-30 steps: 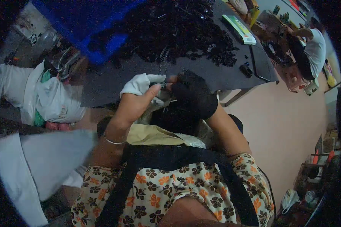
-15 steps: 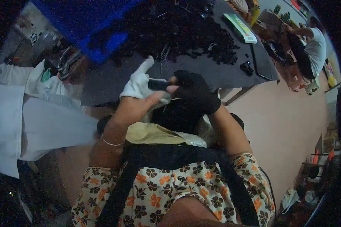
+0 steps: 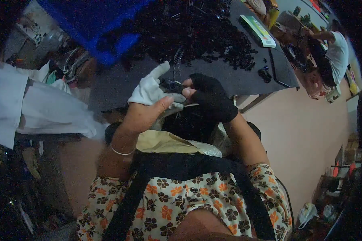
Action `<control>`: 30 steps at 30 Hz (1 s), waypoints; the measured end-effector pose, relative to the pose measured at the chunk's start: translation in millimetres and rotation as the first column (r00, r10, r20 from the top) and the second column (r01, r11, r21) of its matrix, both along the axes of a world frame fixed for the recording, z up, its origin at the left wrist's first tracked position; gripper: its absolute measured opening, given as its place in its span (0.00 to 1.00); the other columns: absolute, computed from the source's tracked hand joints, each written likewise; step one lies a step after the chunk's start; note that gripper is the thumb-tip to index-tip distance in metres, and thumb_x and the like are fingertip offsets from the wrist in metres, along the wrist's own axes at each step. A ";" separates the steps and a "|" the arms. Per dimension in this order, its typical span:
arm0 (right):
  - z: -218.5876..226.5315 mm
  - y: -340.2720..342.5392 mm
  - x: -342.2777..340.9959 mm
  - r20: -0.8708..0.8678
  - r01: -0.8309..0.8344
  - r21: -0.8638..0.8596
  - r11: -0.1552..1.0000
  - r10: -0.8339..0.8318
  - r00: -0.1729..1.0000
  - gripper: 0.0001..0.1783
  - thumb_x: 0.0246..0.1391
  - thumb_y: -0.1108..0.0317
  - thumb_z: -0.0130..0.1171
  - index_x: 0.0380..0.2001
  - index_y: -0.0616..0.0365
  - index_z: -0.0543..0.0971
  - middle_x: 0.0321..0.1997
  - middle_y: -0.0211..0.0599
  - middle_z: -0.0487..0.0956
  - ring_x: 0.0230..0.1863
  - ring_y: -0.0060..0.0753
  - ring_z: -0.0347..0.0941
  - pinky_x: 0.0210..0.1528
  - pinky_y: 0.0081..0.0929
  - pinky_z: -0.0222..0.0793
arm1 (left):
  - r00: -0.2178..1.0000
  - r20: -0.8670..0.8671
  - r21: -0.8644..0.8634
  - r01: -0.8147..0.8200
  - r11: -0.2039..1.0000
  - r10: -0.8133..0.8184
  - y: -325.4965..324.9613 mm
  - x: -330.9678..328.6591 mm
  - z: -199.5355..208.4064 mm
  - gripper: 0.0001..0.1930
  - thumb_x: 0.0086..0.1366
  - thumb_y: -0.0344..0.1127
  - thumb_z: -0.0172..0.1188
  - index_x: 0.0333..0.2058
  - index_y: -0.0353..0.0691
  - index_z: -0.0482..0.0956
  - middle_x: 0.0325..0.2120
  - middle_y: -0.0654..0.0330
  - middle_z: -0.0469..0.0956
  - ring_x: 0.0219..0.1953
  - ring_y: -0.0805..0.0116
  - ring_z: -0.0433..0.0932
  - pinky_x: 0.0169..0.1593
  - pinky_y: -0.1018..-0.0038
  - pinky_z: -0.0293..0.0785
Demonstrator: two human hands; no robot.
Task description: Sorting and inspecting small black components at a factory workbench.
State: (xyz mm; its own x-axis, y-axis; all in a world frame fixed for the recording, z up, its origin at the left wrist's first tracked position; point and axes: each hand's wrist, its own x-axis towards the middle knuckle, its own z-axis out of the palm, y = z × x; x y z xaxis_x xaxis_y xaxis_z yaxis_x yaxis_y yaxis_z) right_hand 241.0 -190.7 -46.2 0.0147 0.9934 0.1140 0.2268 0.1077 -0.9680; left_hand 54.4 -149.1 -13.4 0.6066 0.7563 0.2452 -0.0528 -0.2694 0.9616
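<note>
A small glossy black part [image 3: 173, 85], perhaps plastic, lies between my hands in front of the table's near edge. My right hand [image 3: 209, 96], in a black glove with bare fingertips, is closed and pinches the part's right end between thumb and fingers. My left hand [image 3: 149, 90] wears a white glove that leaves the thumb bare. Its index finger points up and away, the thumb stands apart, and the other fingers stretch under the part, touching it. Beyond my hands, a big heap of small black parts [image 3: 189, 36] covers the dark grey table [image 3: 120, 86].
A blue sheet or bin [image 3: 80, 24] borders the heap at the left. A white and green box [image 3: 258, 32] and a few loose black pieces [image 3: 264, 74] lie at the table's right. White cloth [image 3: 52, 108] hangs at my left; a person in white [image 3: 336, 54] works at far right.
The black part has turned a little and shows more of its glossy face; my right fingers have shifted on it. The white cloth at my left has swung upward.
</note>
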 end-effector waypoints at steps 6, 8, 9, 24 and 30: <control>5.6 0.5 -17.0 0.268 0.013 0.355 0.935 -0.115 0.956 0.13 0.50 0.63 0.54 0.32 0.64 0.75 0.29 0.40 0.75 0.31 0.32 0.72 0.33 0.26 0.68 | 0.988 -0.139 0.133 -0.046 0.990 0.064 17.4 -2.6 -17.5 0.21 0.57 0.26 0.54 0.50 0.32 0.64 0.39 0.56 0.73 0.36 0.72 0.74 0.43 0.76 0.70; -3.8 -0.3 -2.4 0.511 -0.185 0.704 0.685 -0.308 0.803 0.12 0.51 0.65 0.54 0.31 0.64 0.75 0.30 0.41 0.75 0.32 0.35 0.72 0.35 0.28 0.67 | 0.996 -0.093 0.212 0.022 0.977 -0.002 22.7 7.4 -29.7 0.19 0.58 0.28 0.51 0.49 0.31 0.63 0.41 0.51 0.74 0.36 0.67 0.77 0.45 0.72 0.69; 6.9 0.5 -8.1 0.537 -0.199 0.619 0.760 -0.225 0.813 0.11 0.51 0.66 0.53 0.31 0.63 0.75 0.30 0.41 0.74 0.32 0.35 0.72 0.36 0.29 0.67 | 0.998 0.016 0.106 0.064 0.992 -0.066 18.2 13.9 -30.4 0.18 0.59 0.28 0.51 0.49 0.31 0.63 0.40 0.51 0.75 0.35 0.67 0.77 0.45 0.72 0.69; -29.8 5.6 -21.4 -0.118 0.020 0.274 0.962 0.013 0.993 0.13 0.52 0.70 0.53 0.40 0.66 0.72 0.38 0.38 0.75 0.36 0.27 0.70 0.38 0.23 0.66 | 0.998 0.045 0.131 -0.041 0.991 0.035 3.3 19.5 -37.7 0.23 0.61 0.23 0.44 0.55 0.33 0.54 0.39 0.57 0.74 0.36 0.71 0.76 0.43 0.78 0.69; -18.9 2.2 -20.7 0.012 0.059 0.148 0.987 -0.061 0.998 0.12 0.51 0.72 0.54 0.39 0.63 0.71 0.36 0.32 0.74 0.36 0.27 0.70 0.39 0.24 0.67 | 0.968 -0.188 0.281 -0.109 0.954 0.166 7.1 17.4 -37.5 0.25 0.57 0.22 0.47 0.55 0.35 0.58 0.41 0.55 0.71 0.38 0.68 0.73 0.47 0.74 0.66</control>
